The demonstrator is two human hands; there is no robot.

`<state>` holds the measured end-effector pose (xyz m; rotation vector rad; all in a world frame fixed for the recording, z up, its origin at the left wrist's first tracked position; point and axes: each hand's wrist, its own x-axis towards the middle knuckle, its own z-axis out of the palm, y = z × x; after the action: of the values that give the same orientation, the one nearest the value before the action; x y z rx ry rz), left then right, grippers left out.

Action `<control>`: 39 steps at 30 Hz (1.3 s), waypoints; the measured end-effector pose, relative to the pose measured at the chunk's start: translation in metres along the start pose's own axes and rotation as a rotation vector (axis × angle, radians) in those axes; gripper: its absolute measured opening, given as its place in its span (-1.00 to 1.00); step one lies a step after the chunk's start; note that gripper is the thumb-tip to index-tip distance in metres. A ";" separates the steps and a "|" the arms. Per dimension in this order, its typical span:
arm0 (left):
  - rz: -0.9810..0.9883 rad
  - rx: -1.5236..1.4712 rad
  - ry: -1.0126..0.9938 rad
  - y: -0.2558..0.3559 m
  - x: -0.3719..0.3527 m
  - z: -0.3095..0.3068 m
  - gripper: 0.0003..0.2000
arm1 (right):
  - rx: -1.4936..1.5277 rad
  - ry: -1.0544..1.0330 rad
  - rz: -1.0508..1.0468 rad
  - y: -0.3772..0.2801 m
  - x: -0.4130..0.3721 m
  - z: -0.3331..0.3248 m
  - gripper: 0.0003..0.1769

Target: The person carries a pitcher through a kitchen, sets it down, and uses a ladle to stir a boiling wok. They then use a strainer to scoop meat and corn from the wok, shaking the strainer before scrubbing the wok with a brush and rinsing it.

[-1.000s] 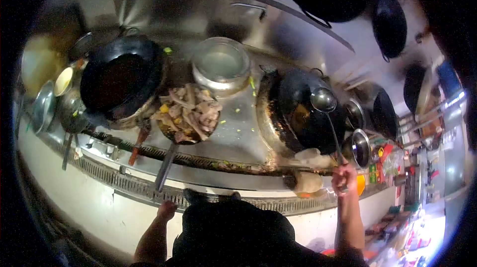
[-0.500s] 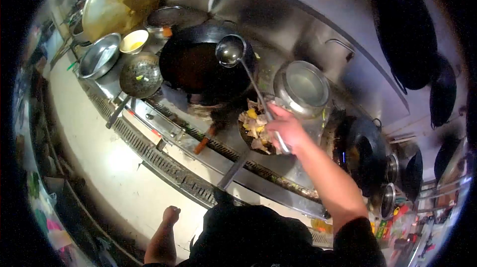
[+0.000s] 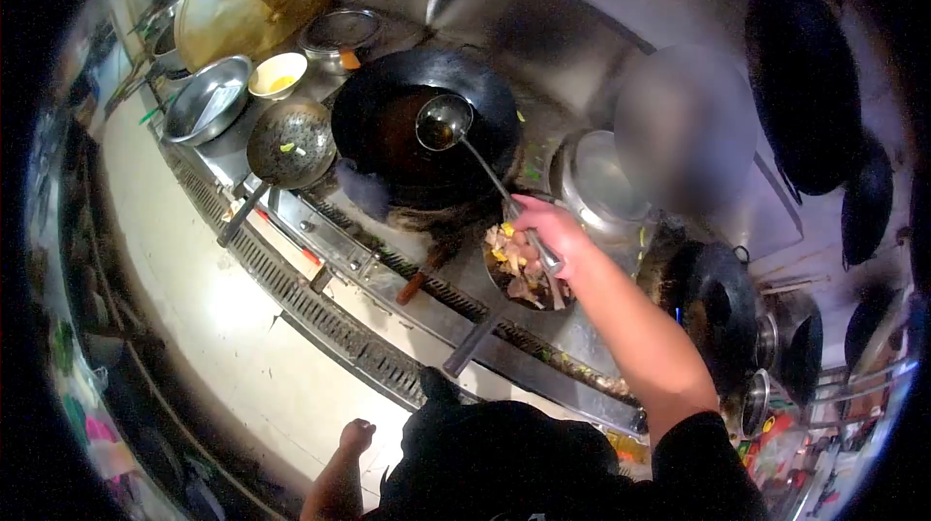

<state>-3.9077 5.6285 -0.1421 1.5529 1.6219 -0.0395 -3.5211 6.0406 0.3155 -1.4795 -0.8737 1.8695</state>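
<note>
My right hand (image 3: 551, 238) is closed around the handle of a long metal ladle (image 3: 482, 164). The ladle's bowl sits over the inside of a large black wok (image 3: 373, 124), with a little liquid in it; whether it touches the wok cannot be told. Beneath my right hand, a long-handled strainer (image 3: 473, 339) holds cooked meat pieces (image 3: 514, 264) with yellow bits, partly hidden by the hand. My left hand (image 3: 357, 436) hangs low at the left of my body, over the floor, its fingers curled with nothing visible in them.
A second perforated strainer (image 3: 291, 148), a steel bowl (image 3: 206, 124) and a cream bowl (image 3: 277, 77) with yellow contents stand left of the wok. A metal pot (image 3: 606, 177) of liquid is to the right, another wok (image 3: 713, 308) beyond. A drain grate (image 3: 330, 327) lines the front.
The ladle's bowl has moved left and lower, from the wok's right rim to over its middle. The view has shifted slightly. My left hand stays curled by my side.
</note>
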 end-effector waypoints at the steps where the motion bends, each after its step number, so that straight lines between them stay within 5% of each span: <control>1: -0.173 -0.009 -0.061 0.031 -0.003 -0.030 -0.65 | 0.136 -0.040 0.022 -0.004 -0.005 -0.006 -0.34; 3: -0.053 0.016 0.029 0.019 0.011 -0.031 -0.65 | 0.257 -0.117 0.009 -0.007 -0.015 -0.027 -0.46; 5: 0.016 0.093 0.065 0.014 0.025 -0.041 -0.67 | 0.752 -0.453 0.262 -0.007 -0.025 -0.056 -0.51; 7: 0.107 0.159 0.066 0.026 0.029 -0.061 -0.68 | 0.847 -0.468 0.176 -0.003 -0.064 -0.071 -0.52; 10: -0.006 0.162 -0.028 0.052 0.034 -0.082 -0.68 | 1.043 -0.614 -0.096 0.007 -0.129 -0.097 -0.44; 11: -0.070 0.139 -0.066 0.058 0.037 -0.086 -0.67 | 1.082 -0.490 -0.132 0.006 -0.160 -0.101 -0.54; 16: -0.113 -0.067 -0.046 0.042 0.072 -0.046 -0.70 | 1.117 -0.272 -0.406 0.053 -0.297 -0.166 -0.39; 20: -0.142 -0.406 0.059 0.068 0.081 -0.026 -0.70 | 0.825 0.154 -0.539 0.108 -0.384 -0.214 -0.33; 21: -0.138 -0.399 0.055 0.075 0.080 -0.022 -0.70 | 0.626 0.411 -0.531 0.122 -0.396 -0.225 -0.33; 22: 0.097 -0.327 0.026 0.090 0.077 -0.023 -0.73 | 0.417 0.658 -0.511 0.139 -0.409 -0.238 -0.32; 23: 0.331 -0.254 -0.002 0.106 0.074 -0.023 -0.75 | 0.419 0.660 -0.512 0.159 -0.420 -0.254 -0.32; 24: 0.073 -0.033 0.007 0.141 0.059 -0.025 -0.82 | 0.299 0.828 -0.443 0.182 -0.431 -0.275 -0.29; 25: 0.459 0.457 0.082 0.150 0.055 -0.022 -0.85 | 0.172 0.993 -0.370 0.204 -0.442 -0.297 -0.26; 27: 0.412 0.161 0.093 0.166 0.039 0.004 -0.83 | 0.185 0.997 -0.329 0.232 -0.463 -0.332 -0.21; 29: 0.323 0.217 0.114 0.196 0.007 0.039 -0.83 | 0.150 0.960 -0.160 0.246 -0.475 -0.359 -0.21; 31: -0.033 -0.329 0.111 0.212 -0.029 0.085 -0.81 | 0.198 0.936 -0.150 0.264 -0.475 -0.392 -0.21; 32: 0.004 -0.133 0.048 0.184 -0.026 0.123 -0.78 | 0.127 0.886 -0.204 0.274 -0.473 -0.407 -0.23; 33: 0.338 0.259 0.056 0.187 -0.046 0.141 -0.76 | 0.056 0.836 -0.251 0.286 -0.474 -0.419 -0.24; 34: 0.094 0.094 -0.027 0.194 -0.068 0.164 -0.75 | 0.059 0.833 -0.240 0.300 -0.479 -0.426 -0.24; 35: -0.145 -0.076 -0.099 0.207 -0.083 0.184 -0.74 | -0.427 0.940 -0.311 0.310 -0.481 -0.432 -0.25; 36: -0.002 0.061 -0.149 0.230 -0.105 0.187 -0.71 | -0.924 1.016 -0.385 0.314 -0.485 -0.439 -0.25; 37: 0.138 0.197 -0.197 0.256 -0.126 0.181 -0.67 | -0.928 1.011 -0.398 0.320 -0.491 -0.446 -0.25; 38: -0.149 0.020 -0.173 0.253 -0.132 0.197 -0.60 | -0.919 1.039 -0.338 0.330 -0.499 -0.452 -0.24; 39: -0.156 0.015 -0.172 0.247 -0.130 0.207 -0.60 | -0.907 1.065 -0.271 0.342 -0.506 -0.457 -0.23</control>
<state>-3.6111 5.4641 -0.0671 1.3913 1.6049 -0.2631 -2.9886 5.4968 0.2666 -2.3181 -1.2733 0.2364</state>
